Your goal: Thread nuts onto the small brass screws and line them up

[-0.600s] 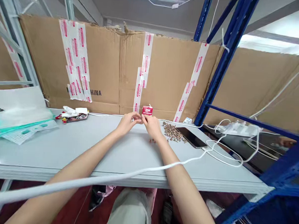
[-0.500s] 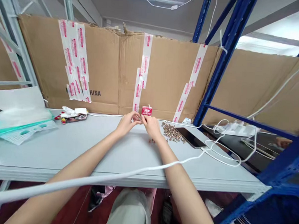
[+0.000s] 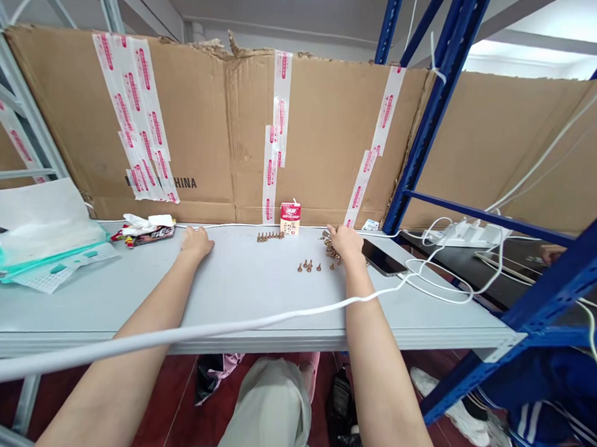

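Brass-coloured screws are lying in a pile (image 3: 331, 246) at the far right part of the grey table (image 3: 255, 294), just beside the phone (image 3: 384, 258), and your right hand (image 3: 346, 243) is resting over them, so you are seemingly picking from the pile. Your left hand (image 3: 195, 243) is lying on the table, well apart, its fingers loosely bent; from this distance, I can't tell whether either hand's fingers are closing on a screw. The next move is calling for a light fingertip pinch, freeing one screw from its neighbours. The loose screws (image 3: 309, 267) nearer you are mostly standing heads down, tips pointing up, long axes upright; the row (image 3: 270, 236) is running sideways, left of the small carton (image 3: 289, 220), its screws apparently standing likewise.
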`<state>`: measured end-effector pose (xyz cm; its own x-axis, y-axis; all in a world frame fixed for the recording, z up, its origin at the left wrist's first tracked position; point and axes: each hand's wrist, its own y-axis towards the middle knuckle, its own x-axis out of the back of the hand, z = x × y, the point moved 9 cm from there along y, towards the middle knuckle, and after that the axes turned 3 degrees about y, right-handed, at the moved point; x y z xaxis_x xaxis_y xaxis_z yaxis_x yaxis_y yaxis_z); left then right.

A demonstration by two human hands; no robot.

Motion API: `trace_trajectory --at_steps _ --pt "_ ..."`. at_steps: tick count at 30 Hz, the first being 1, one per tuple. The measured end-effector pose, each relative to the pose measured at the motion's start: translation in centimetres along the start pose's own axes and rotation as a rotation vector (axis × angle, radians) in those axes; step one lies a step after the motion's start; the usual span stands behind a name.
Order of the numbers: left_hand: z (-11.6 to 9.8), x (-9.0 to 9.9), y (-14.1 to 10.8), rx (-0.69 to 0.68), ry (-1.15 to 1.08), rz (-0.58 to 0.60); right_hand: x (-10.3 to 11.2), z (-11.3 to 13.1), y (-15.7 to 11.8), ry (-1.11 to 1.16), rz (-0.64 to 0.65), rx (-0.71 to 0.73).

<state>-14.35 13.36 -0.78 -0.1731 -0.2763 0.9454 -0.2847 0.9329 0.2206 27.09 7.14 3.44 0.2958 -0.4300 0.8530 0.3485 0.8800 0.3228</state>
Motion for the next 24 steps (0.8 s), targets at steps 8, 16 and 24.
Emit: trace_trajectory --at_steps 8,16,24 --pt "0.8 -0.9 1.6 0.006 -0.142 0.157 -2.5 8.7 -5.3 0.116 0.702 0.635" --pt "0.2 -1.2 1.2 -0.110 -0.280 0.275 -5.6 8.0 -6.7 -0.056 0.916 0.473" --pt "-0.4 -0.4 1.3 -0.128 -0.236 0.163 -7.0 10.6 -6.8 0.054 0.791 0.571"
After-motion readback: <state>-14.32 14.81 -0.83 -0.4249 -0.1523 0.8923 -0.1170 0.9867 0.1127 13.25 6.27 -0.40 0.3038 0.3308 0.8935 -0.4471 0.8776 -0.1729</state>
